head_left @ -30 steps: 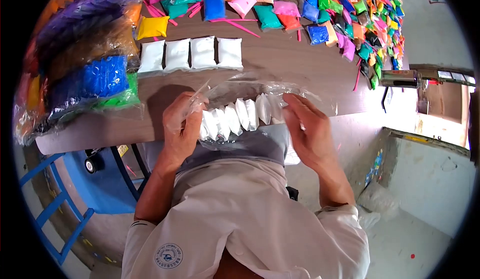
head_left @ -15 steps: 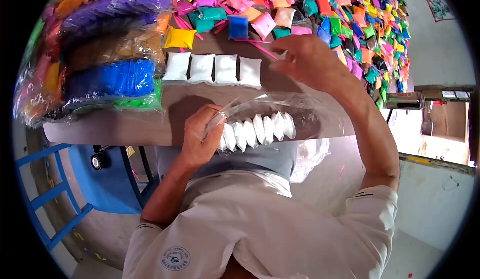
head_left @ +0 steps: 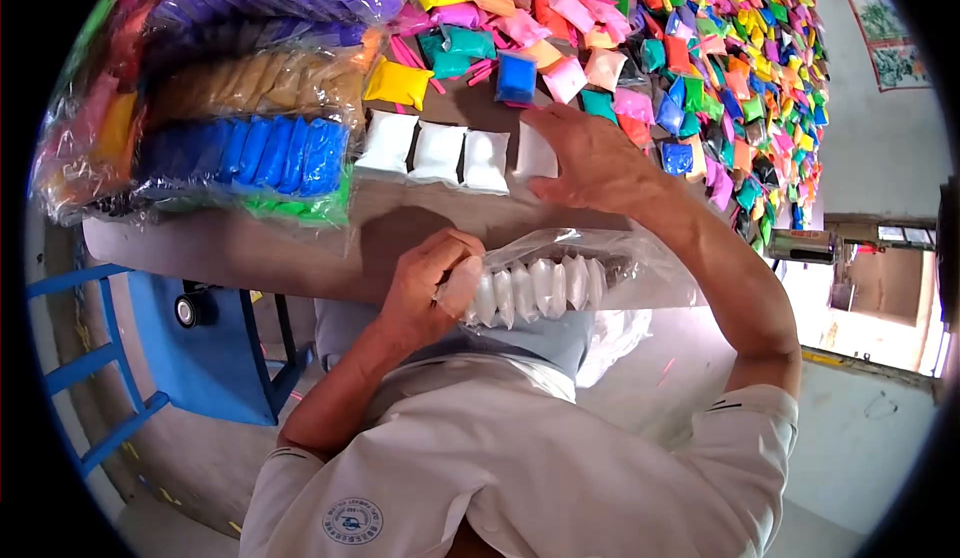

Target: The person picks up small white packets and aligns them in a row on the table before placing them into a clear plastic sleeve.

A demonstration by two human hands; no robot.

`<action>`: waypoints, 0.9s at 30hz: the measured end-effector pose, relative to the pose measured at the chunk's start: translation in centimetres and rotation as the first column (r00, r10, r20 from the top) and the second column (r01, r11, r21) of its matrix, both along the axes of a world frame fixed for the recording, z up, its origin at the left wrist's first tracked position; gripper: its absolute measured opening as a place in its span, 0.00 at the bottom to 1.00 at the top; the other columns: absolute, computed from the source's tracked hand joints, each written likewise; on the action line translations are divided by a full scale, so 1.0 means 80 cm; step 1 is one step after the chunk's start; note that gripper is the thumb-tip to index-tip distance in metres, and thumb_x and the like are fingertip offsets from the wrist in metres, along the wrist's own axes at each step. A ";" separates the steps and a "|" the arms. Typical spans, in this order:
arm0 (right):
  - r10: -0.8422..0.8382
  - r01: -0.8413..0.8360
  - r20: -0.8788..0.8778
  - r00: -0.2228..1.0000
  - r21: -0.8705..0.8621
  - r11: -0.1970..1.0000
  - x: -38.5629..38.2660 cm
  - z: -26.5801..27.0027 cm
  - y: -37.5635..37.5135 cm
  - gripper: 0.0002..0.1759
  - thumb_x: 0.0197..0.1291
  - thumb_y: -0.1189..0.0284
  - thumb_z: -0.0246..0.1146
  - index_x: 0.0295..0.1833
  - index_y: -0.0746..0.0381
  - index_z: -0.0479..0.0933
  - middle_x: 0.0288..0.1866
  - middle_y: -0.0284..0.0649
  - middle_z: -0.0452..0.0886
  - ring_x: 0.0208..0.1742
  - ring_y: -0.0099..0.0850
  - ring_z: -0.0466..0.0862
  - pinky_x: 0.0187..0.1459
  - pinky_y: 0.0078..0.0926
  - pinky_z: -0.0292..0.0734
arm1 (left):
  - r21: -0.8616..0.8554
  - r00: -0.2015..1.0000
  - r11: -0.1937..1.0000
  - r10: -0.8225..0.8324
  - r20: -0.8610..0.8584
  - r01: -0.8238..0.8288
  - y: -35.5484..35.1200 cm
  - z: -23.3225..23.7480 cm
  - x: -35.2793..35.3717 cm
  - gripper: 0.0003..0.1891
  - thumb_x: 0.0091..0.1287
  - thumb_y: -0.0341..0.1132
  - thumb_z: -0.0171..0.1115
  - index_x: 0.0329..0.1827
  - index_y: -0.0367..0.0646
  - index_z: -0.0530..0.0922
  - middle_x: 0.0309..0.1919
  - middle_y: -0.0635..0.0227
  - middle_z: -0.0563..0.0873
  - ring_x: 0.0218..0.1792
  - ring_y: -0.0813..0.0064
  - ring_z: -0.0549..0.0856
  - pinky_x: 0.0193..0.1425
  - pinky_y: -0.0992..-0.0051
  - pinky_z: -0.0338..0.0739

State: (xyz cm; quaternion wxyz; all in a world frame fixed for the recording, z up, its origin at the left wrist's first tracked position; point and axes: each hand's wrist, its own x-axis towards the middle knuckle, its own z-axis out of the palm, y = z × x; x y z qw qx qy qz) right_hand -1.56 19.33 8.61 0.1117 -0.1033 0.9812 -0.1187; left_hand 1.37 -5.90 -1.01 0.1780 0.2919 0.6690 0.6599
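My left hand (head_left: 435, 283) is closed on the left end of a clear plastic bag (head_left: 640, 258) at the table's front edge. Several white packets (head_left: 540, 288) stand side by side inside the bag. My right hand (head_left: 585, 158) is at the rightmost loose white packet (head_left: 536, 153), with thumb and fingers around its right part. Three more white packets (head_left: 436, 152) lie in a row to its left.
Clear bags of blue packets (head_left: 270, 153), brown packets (head_left: 240, 83) and purple packets are stacked at the left. A big pile of coloured packets (head_left: 730, 78) covers the back and right. A blue chair (head_left: 200, 358) stands below left.
My right hand has come down onto the rightmost white packet, which it now partly covers. The view has shifted slightly, and my left hand still holds the bag.
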 end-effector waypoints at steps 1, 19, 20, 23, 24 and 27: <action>0.023 -0.026 -0.050 0.998 -0.068 0.997 -0.003 0.004 -0.005 0.39 0.49 0.66 0.74 0.67 0.68 0.70 0.61 0.55 0.77 0.54 0.51 0.83 0.56 0.43 0.80 | 0.007 1.000 1.000 -0.017 0.004 0.017 -0.002 0.003 -0.001 0.07 0.69 0.29 0.58 0.41 0.33 0.79 0.37 0.59 0.82 0.34 0.69 0.81 0.40 0.73 0.76; 0.072 -0.081 0.073 0.995 0.142 0.986 -0.025 -0.012 -0.024 0.38 0.47 0.63 0.71 0.63 0.70 0.72 0.53 0.57 0.82 0.54 0.52 0.83 0.56 0.44 0.81 | -0.018 0.997 0.999 0.044 -0.058 -0.045 -0.001 0.004 0.002 0.08 0.68 0.28 0.55 0.42 0.32 0.80 0.34 0.59 0.83 0.35 0.68 0.82 0.41 0.72 0.76; -0.019 0.019 -0.004 1.000 0.081 0.997 -0.022 -0.008 -0.007 0.36 0.47 0.62 0.70 0.62 0.69 0.75 0.50 0.58 0.84 0.50 0.51 0.85 0.54 0.41 0.82 | -0.031 0.995 0.998 0.052 -0.087 -0.054 0.000 0.000 0.003 0.09 0.68 0.28 0.55 0.42 0.32 0.81 0.34 0.59 0.84 0.35 0.68 0.83 0.40 0.72 0.76; -0.274 0.268 -0.004 0.962 -0.194 0.944 0.012 0.093 0.011 0.32 0.50 0.65 0.68 0.62 0.66 0.77 0.49 0.54 0.86 0.46 0.44 0.88 0.48 0.36 0.82 | -0.060 0.995 0.996 0.061 -0.075 -0.065 -0.001 0.003 0.005 0.08 0.68 0.27 0.55 0.43 0.33 0.81 0.33 0.60 0.83 0.32 0.72 0.81 0.38 0.72 0.75; -0.375 0.351 -0.011 0.927 -0.331 0.876 0.036 0.118 0.014 0.29 0.51 0.68 0.68 0.60 0.65 0.79 0.48 0.52 0.87 0.44 0.40 0.89 0.44 0.35 0.82 | -0.098 0.998 0.994 0.054 -0.011 -0.055 -0.002 0.005 0.004 0.07 0.66 0.26 0.56 0.43 0.33 0.80 0.30 0.61 0.81 0.30 0.72 0.80 0.36 0.72 0.75; -0.437 0.248 -0.064 0.897 -0.747 0.617 0.134 0.143 0.021 0.30 0.52 0.77 0.66 0.64 0.69 0.76 0.56 0.52 0.85 0.55 0.38 0.86 0.53 0.33 0.81 | -0.008 0.993 0.996 0.088 -0.081 -0.089 0.005 -0.002 0.005 0.07 0.68 0.27 0.56 0.41 0.35 0.81 0.29 0.68 0.80 0.27 0.81 0.76 0.30 0.77 0.69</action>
